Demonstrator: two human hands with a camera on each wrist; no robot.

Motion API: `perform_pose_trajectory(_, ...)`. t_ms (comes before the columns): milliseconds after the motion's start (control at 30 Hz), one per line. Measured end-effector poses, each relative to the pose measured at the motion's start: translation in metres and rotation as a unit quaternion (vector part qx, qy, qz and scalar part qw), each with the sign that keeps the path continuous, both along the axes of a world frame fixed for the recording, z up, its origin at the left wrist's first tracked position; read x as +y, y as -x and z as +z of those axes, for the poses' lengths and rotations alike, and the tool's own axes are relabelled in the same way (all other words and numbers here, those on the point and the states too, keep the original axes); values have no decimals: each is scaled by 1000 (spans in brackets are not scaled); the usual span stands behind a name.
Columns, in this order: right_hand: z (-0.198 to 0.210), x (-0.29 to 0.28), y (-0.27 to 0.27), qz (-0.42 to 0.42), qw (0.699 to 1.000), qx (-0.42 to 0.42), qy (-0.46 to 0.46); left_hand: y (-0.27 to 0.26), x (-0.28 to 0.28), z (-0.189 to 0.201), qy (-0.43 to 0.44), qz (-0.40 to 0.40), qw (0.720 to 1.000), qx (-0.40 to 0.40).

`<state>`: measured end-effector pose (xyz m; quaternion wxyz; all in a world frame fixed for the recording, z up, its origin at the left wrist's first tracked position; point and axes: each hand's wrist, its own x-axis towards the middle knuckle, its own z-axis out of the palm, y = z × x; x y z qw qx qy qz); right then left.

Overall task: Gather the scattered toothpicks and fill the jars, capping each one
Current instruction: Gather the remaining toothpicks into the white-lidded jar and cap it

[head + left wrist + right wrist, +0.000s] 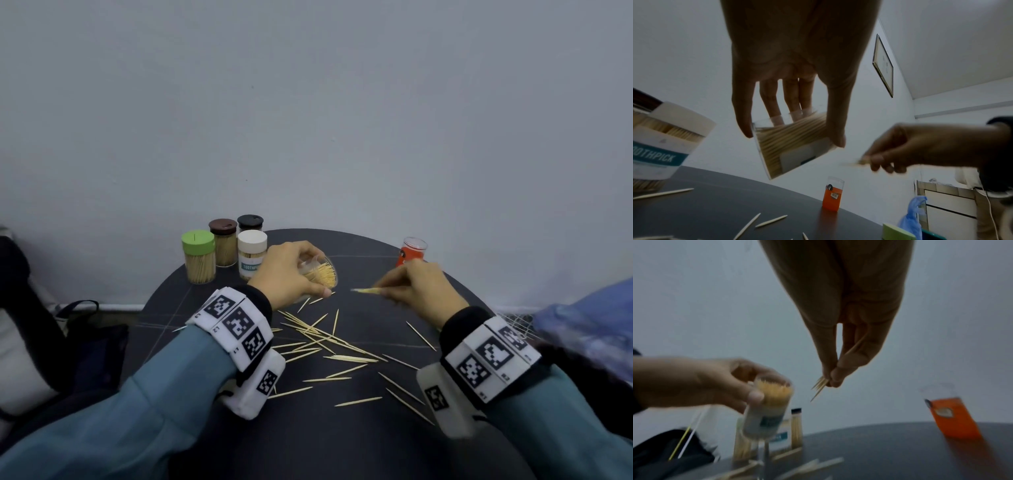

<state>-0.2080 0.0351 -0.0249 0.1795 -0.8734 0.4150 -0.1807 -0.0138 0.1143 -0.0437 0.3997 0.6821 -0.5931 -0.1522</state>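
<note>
My left hand [291, 270] grips an uncapped clear jar [320, 272] packed with toothpicks, tilted with its mouth toward the right. The jar [795, 144] hangs above the table between thumb and fingers; from the right wrist its open mouth [774, 391] shows the toothpick tips. My right hand [414, 287] pinches a small bundle of toothpicks [364, 291], tips pointing left, a short way from the jar's mouth. That bundle [819, 386] sticks out below thumb and forefinger. Many loose toothpicks [329, 346] lie scattered on the dark round table [376, 445].
Four capped jars full of toothpicks stand at the back left: green lid [198, 255], brown lid [223, 245], black lid [250, 222], white lid [252, 253]. An orange-labelled clear jar [411, 251] stands at the back right. A blue bag [589, 315] lies beyond the right edge.
</note>
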Motion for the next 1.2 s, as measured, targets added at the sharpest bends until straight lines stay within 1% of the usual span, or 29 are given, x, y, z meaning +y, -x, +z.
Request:
perform_pose_trajectory(67, 19, 3, -9, 4, 999, -37, 28, -1, 0, 0, -1, -1, 1000, 6)
perform_pose_trajectory(133, 38, 5, -21, 18, 998, -43, 53, -2, 0, 1, -4, -1, 1000, 14)
perform_pose_trajectory(233, 53, 7, -43, 56, 996, 6, 65, -3, -1, 0, -7, -4, 1000, 25)
perform_pose_trajectory(333, 53, 11, -65, 91, 991, 72, 65, -2, -2, -1, -9, -9, 999, 33)
perform_pose_trajectory(433, 49, 12, -76, 108, 989, 92, 51, -3, -3, -1, 0, -2, 999, 45)
perform_pose_trajectory(533, 46, 11, -78, 108, 991, 61, 48, -7, -3, 0, 8, 7, 997, 76)
perform_pose_trajectory(633, 45, 8, -75, 107, 994, -13, 25, -7, -3, 0, 4, 10, 996, 86)
perform_pose_trajectory(700, 45, 5, -71, 108, 993, -48, 19, -7, -4, 0, 0, 10, 997, 83)
perform_pose_trajectory(800, 42, 2, -63, 97, 992, -67, 41, -6, -3, -1, -2, 9, 996, 85)
perform_pose_trajectory(867, 36, -1, -57, 82, 994, -57, 48, -7, -3, -1, 0, 10, 996, 88)
perform_pose_trajectory(900, 31, -3, -54, 75, 996, -33, 40, -8, -2, -1, -1, 12, 996, 88)
perform_pose_trajectory(933, 27, -5, -51, 71, 997, 11, 27, -8, -2, 0, -2, 15, 996, 87)
perform_pose_trajectory(1000, 15, -5, -47, 74, 987, 143, -11, -8, -2, 0, -5, 21, 996, 85)
perform_pose_trajectory(1067, 0, 0, -46, 77, 955, 280, -56, -8, -2, 0, -7, 24, 996, 80)
perform_pose_trajectory(1100, -6, 4, -47, 80, 937, 332, -70, -7, -2, 0, -8, 25, 997, 78)
perform_pose_trajectory(1133, -12, 8, -48, 87, 922, 369, -76, -7, -2, 0, -9, 26, 997, 77)
perform_pose_trajectory(1200, -20, 12, -53, 108, 902, 412, -67, -7, -2, 1, -9, 30, 997, 75)
